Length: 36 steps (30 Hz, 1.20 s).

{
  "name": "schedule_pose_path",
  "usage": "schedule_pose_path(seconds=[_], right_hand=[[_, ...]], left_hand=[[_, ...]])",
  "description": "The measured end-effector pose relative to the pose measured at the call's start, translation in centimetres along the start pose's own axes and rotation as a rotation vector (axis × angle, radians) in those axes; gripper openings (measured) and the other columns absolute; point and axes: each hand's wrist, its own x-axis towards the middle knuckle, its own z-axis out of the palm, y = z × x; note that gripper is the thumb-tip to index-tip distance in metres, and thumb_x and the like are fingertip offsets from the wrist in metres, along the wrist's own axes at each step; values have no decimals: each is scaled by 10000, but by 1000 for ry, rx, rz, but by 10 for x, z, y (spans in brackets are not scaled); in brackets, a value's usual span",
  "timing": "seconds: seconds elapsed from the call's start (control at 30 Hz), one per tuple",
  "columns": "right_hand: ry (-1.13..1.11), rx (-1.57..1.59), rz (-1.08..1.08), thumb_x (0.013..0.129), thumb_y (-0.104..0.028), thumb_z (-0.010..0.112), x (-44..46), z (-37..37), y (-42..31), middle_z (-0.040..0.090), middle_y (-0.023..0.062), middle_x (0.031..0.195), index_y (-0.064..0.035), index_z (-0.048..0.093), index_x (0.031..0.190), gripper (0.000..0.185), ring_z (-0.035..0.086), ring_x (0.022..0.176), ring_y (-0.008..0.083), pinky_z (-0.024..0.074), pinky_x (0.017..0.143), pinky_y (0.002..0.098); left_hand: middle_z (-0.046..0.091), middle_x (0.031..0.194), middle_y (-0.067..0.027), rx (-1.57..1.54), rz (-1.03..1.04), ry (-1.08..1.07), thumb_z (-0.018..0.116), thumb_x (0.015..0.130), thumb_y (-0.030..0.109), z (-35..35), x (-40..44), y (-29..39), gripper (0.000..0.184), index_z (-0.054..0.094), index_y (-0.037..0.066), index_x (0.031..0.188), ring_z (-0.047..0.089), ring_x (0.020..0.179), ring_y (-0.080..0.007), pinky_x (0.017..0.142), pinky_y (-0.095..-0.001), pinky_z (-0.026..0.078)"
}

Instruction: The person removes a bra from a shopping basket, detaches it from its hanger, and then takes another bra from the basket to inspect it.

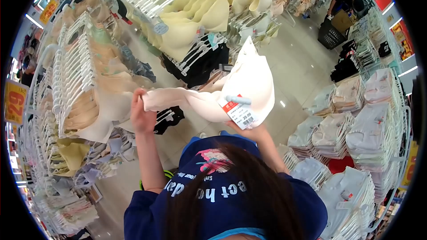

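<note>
A pale cream-pink bra [191, 102] is stretched out in front of me, its cups raised on the right. My left hand [143, 114] pinches the end of its band between thumb and fingers. Under the lower edge of the cups is my right hand [250, 132], supporting the bra; most of its fingers are hidden behind the fabric and the tag. A red and white price tag [242, 114] reading 29.00 hangs over the cup. A short pale grey bar [238, 100] lies across the tag's top.
Beige bras [84, 102] hang on a rack close at my left. Yellow bras [191, 22] and black ones [195, 66] hang ahead. Folded light garments on hangers [364, 133] line the right. A person [344, 6] with a dark basket [331, 35] stands in the far aisle.
</note>
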Motion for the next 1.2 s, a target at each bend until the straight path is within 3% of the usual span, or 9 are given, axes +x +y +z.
schedule_pose_path(seconds=[0.03, 0.17, 0.37, 0.5, 0.53, 0.63, 0.77, 1.07, 1.2], right_hand=[[59, -37, -101, 721, -220, 693, -2, 8, 2, 568, 76, 1071, -83, 545, 1091, 421, 535, 978, 230, 420, 839, 330], [-11, 1, -65, 720, -200, 697, -11, 21, 2, 566, 73, 1057, -67, 530, 1099, 435, 536, 955, 220, 421, 831, 329], [101, 696, 232, 667, -105, 734, -16, 26, 7, 560, 61, 1048, -31, 529, 1083, 470, 533, 920, 154, 440, 791, 302], [119, 1052, 334, 663, -37, 698, -21, 31, 32, 532, 86, 1106, -14, 463, 1163, 553, 507, 1002, 187, 404, 867, 317], [135, 1125, 327, 698, -43, 657, -24, 35, 40, 507, 105, 1149, -6, 412, 1207, 566, 490, 1050, 211, 386, 900, 338], [181, 1425, 447, 741, -64, 619, -30, 43, 55, 489, 124, 1175, 0, 392, 1219, 533, 485, 1066, 231, 384, 910, 359], [199, 1621, 574, 824, -163, 518, -34, 50, 66, 469, 157, 1202, 15, 378, 1222, 458, 475, 1087, 273, 374, 934, 386], [239, 1593, 737, 853, -145, 467, -31, 48, 98, 516, 166, 1134, 30, 403, 1183, 378, 530, 1020, 254, 438, 873, 364], [301, 1464, 592, 833, -99, 504, -26, 27, 95, 556, 145, 1062, 29, 454, 1119, 318, 566, 956, 223, 470, 824, 342]], left_hand=[[495, 1046, -87, 1, 15, -15, 463, 849, 116, -1, 2, 7, 260, 428, 40, 1095, 490, 994, -219, 873, -365, 396], [503, 953, -54, 120, 61, 31, 475, 856, 109, 8, 2, 23, 219, 447, 34, 1060, 520, 877, -173, 789, -316, 426], [442, 978, -63, 100, 42, -49, 467, 853, 88, -9, -10, 27, 236, 430, 38, 1082, 480, 868, -166, 757, -297, 430], [451, 962, -57, 129, -12, -21, 490, 851, 107, 5, -13, 21, 252, 424, 38, 1084, 482, 761, -136, 684, -263, 434], [468, 921, -51, 133, -52, -83, 502, 841, 104, 2, -12, 20, 257, 423, 39, 1077, 481, 688, -108, 600, -221, 416], [497, 903, -46, 251, -119, -70, 534, 800, 69, 10, -13, 13, 288, 445, 13, 1069, 503, 661, -86, 550, -184, 395], [498, 868, -50, 261, -187, -133, 567, 774, 65, 8, -14, 1, 186, 499, 20, 942, 496, 747, -104, 634, -209, 390], [501, 871, -61, 385, -244, -231, 575, 758, 38, 39, -6, -14, 144, 573, -19, 890, 479, 764, -120, 650, -210, 365], [501, 867, -58, 413, -230, -263, 573, 754, 52, 53, 6, -20, 163, 576, -21, 899, 470, 768, -118, 660, -213, 352]])
